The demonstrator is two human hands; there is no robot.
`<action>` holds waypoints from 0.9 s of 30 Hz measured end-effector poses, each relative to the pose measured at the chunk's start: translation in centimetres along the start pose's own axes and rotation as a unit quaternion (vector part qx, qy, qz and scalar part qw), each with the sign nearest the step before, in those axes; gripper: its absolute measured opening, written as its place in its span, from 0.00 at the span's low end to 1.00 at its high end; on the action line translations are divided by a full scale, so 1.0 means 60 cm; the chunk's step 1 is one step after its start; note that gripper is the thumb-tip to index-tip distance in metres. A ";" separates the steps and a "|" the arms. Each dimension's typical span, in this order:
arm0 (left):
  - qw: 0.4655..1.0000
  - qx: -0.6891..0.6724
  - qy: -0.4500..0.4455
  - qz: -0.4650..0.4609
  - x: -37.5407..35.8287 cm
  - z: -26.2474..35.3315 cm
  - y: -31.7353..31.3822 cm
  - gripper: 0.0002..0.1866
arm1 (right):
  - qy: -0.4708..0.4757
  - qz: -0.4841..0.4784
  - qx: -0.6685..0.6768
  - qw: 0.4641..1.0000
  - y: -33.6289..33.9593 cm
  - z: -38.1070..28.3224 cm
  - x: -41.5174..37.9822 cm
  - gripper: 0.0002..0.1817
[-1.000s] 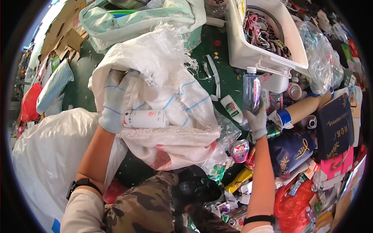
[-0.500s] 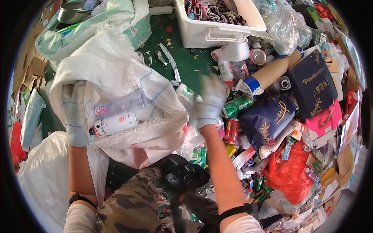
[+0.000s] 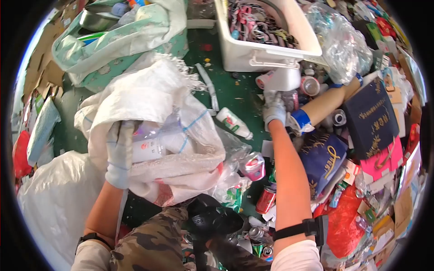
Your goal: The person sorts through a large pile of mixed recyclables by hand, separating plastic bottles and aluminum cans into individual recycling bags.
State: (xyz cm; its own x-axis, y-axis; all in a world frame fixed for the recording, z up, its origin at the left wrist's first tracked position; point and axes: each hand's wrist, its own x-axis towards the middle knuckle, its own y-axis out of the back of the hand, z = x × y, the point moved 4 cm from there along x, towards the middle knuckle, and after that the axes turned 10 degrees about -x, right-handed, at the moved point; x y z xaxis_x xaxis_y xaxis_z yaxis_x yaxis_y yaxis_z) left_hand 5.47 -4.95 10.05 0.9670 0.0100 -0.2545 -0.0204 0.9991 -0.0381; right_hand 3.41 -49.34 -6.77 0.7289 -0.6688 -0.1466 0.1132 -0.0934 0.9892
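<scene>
My gloved left hand (image 3: 119, 156) is at the mouth of a white woven sack (image 3: 140, 101), its fingertips hidden under the rim, which it appears to grip. Inside the sack lies a white-labelled plastic bottle (image 3: 148, 149), with a clear one partly hidden behind it. My gloved right hand (image 3: 274, 110) reaches among bottles below the white tub, its fingers curled over a small plastic bottle that they mostly cover. Beside it are a clear bottle (image 3: 290, 99) and a can (image 3: 310, 85). A white bottle with a green-and-red label (image 3: 234, 123) lies between the sack and my right hand.
A white tub (image 3: 266, 49) holds tangled straps. A green patterned bag (image 3: 126, 63) stands behind the sack. At right are a cardboard tube (image 3: 327, 100), a dark blue box (image 3: 371, 108), a red bag (image 3: 346, 221) and mixed scrap. A red can (image 3: 266, 199) lies nearer me.
My right hand has moved away from the sack to the bottles below the tub. My left hand has shifted right with the sack's rim, which now covers more of the bottles inside. The view has shifted.
</scene>
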 end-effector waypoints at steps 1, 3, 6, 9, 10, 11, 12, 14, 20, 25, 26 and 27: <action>0.989 0.108 -0.100 0.008 0.008 0.000 0.014 0.19 | -0.003 -0.023 0.052 0.998 -0.008 0.010 0.008 0.40; 0.969 0.172 -0.172 0.038 0.006 0.025 0.028 0.20 | 0.015 -0.014 0.172 0.985 -0.012 0.022 0.012 0.40; 0.977 0.092 -0.186 0.042 0.029 0.040 0.062 0.21 | 0.005 0.002 0.495 0.869 -0.025 0.022 -0.063 0.36; 0.986 -0.021 -0.157 0.043 0.040 0.054 0.029 0.21 | 0.046 -0.050 0.577 0.814 0.021 -0.039 -0.191 0.32; 0.988 -0.037 -0.152 0.008 0.040 0.054 0.010 0.21 | 0.101 -0.097 0.594 0.792 0.042 -0.076 -0.230 0.35; 0.988 -0.039 -0.152 0.006 0.035 0.056 -0.011 0.21 | 0.153 -0.145 0.607 0.766 0.063 -0.113 -0.270 0.37; 0.987 -0.038 -0.157 -0.004 0.030 0.059 -0.032 0.22 | 0.211 -0.131 0.569 0.783 0.073 -0.129 -0.277 0.39; 0.986 -0.033 -0.160 -0.010 0.025 0.059 -0.048 0.22 | 0.256 0.010 0.376 0.890 0.106 -0.142 -0.257 0.39; 0.991 -0.060 -0.116 0.016 0.023 0.056 -0.006 0.20 | 0.146 0.037 0.166 0.975 -0.011 -0.073 -0.155 0.34; 0.983 -0.016 -0.185 -0.007 0.033 0.051 0.021 0.18 | 0.319 -0.038 0.537 0.780 0.094 -0.210 -0.308 0.36; 0.983 0.014 -0.184 0.023 0.046 0.035 0.048 0.19 | 0.415 -0.039 0.354 0.837 0.127 -0.239 -0.332 0.41; 0.982 0.036 -0.181 0.046 0.065 0.012 0.067 0.19 | 0.420 -0.037 0.434 0.796 0.131 -0.265 -0.335 0.43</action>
State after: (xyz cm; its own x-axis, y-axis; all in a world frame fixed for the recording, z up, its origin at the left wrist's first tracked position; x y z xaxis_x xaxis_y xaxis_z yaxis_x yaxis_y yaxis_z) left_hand 9.34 -0.84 9.60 0.9891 0.1014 0.1072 -0.1064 0.9935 0.0416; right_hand 0.38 -24.88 3.81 0.9777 0.0574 0.2021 -0.0664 -0.8281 0.5567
